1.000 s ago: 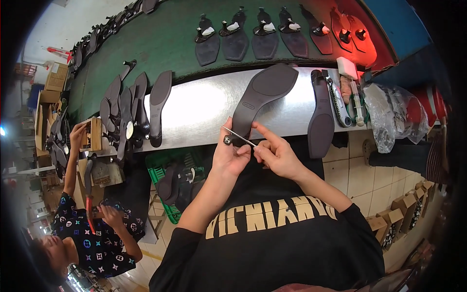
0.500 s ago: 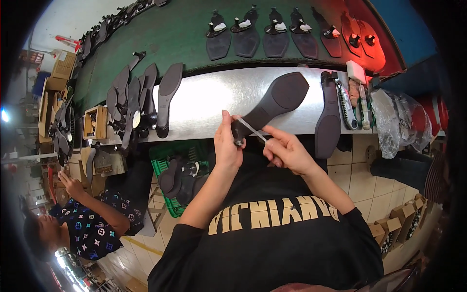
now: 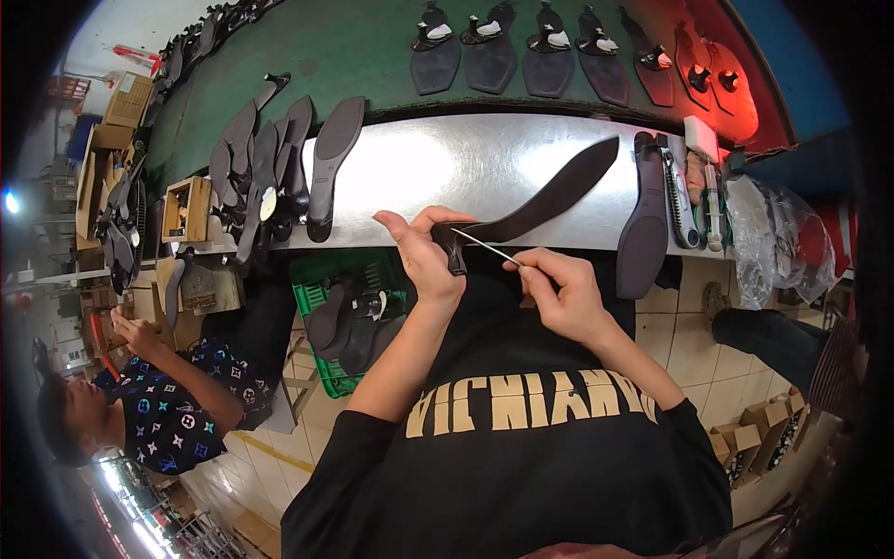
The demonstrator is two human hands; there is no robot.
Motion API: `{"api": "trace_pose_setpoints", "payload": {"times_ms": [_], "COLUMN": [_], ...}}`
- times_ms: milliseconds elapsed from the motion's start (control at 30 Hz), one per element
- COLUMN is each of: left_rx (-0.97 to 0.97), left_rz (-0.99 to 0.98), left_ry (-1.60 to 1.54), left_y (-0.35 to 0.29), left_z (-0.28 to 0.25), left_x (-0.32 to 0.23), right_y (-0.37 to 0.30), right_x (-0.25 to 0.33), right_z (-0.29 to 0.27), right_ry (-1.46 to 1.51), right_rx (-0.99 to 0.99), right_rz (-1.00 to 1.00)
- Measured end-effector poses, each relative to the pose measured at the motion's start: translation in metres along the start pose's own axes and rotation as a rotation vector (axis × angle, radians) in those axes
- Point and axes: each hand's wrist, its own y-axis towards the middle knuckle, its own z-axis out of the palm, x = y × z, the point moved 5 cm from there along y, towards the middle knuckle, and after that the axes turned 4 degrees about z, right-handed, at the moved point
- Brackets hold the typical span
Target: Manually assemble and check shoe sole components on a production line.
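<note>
My left hand (image 3: 430, 263) grips a dark shoe sole (image 3: 570, 184) by its heel end, thumb stretched out to the left. The sole is tilted, its narrow toe pointing up to the right over the metal bench. A short black heel (image 3: 454, 256) points down beside my palm. Closed in a pinch, my right hand (image 3: 565, 291) holds a thin flat metal strip (image 3: 486, 246). The strip's far tip touches or nearly touches the sole where it meets the heel; exact contact is hard to see.
Soles with heels lie heaped left on the shiny bench (image 3: 391, 177), near a wooden box (image 3: 186, 211). Another sole (image 3: 644, 224), a utility knife (image 3: 683, 210) and a syringe (image 3: 713, 200) lie right. Below is a green crate (image 3: 346, 377). A co-worker (image 3: 177, 401) sits left.
The sole has been tilted from showing its broad underside to a narrower profile. The strip now appears nearly edge-on, its tip still by the heel. The whole view has shifted slightly.
</note>
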Motion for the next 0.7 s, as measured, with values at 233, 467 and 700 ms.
{"api": "trace_pose_setpoints", "payload": {"times_ms": [233,467,700], "left_rx": [0.029,0.073,0.208], "left_rz": [-0.162,-0.766,-0.748], "left_ry": [-0.254,-0.892,-1.068], "left_y": [-0.004,-0.011,-0.010], "left_z": [0.012,0.023,0.029], "left_x": [-0.004,0.026,0.044], "right_y": [-0.006,0.002,0.004], "right_x": [0.030,0.021,0.018], "right_z": [0.013,-0.002,0.019], "right_ry": [-0.195,-0.266,-0.235], "right_rx": [-0.053,-0.185,-0.112], "right_rz": [-0.272,-0.131,-0.159]}}
